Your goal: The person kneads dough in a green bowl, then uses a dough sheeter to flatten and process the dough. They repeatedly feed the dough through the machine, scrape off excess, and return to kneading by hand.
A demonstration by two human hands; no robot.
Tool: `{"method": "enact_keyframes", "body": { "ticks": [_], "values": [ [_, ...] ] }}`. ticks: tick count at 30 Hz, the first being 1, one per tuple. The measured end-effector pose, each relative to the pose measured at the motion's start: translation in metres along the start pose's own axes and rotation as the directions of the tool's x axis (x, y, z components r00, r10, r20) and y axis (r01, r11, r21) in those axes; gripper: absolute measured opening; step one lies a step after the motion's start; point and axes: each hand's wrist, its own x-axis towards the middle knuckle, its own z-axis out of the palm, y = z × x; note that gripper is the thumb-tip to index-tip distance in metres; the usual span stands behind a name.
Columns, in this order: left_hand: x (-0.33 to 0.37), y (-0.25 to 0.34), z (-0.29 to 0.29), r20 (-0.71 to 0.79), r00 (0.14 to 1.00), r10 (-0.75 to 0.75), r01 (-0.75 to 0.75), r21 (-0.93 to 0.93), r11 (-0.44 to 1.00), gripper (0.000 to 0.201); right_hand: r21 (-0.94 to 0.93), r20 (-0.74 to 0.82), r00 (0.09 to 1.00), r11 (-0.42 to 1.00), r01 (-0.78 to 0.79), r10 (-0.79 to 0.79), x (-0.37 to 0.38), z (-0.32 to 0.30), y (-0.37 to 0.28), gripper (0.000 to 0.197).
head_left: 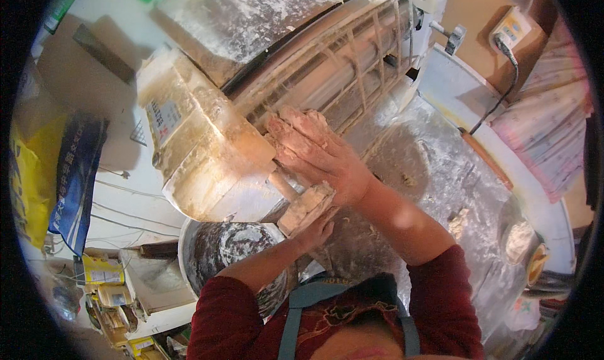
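In front of me stands a flour-dusted dough roller machine (207, 152) with a wire guard (358, 64) over its rollers. My right hand (314, 149) reaches to the near end of the guard, beside the pale housing. Its fingers are stretched out and look caked with dough or flour; any loose dough under them is hidden. My left hand (316, 233) is lower, closed at the underside of a floury block-shaped knob (307, 210) on a short shaft from the housing. The block hides part of those fingers.
A round metal bowl (195, 250) with floury walls stands below the housing. The floury metal worktop (440, 165) spreads to the right, with dough scraps (458, 223) on it. A black cable (513, 70) hangs from a wall socket (511, 28). Blue and yellow bags (78, 177) hang left.
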Motion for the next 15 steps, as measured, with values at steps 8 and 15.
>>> {"method": "enact_keyframes", "body": {
  "ticks": [8, 15],
  "values": [
    [-0.004, -0.009, 0.004, 0.181, 0.97, -0.162, 0.131, 0.173, 0.976, 0.038, 0.116, -0.06, 0.992, 0.988, -0.104, 0.111, -0.005, 0.01, -0.006, 0.038],
    [-0.007, -0.016, 0.01, 0.09, 0.994, -0.062, 0.051, 0.115, 0.992, 0.035, -0.036, -0.16, 0.981, 0.993, -0.112, 0.105, -0.004, 0.021, -0.006, 0.038]
  ]
}}
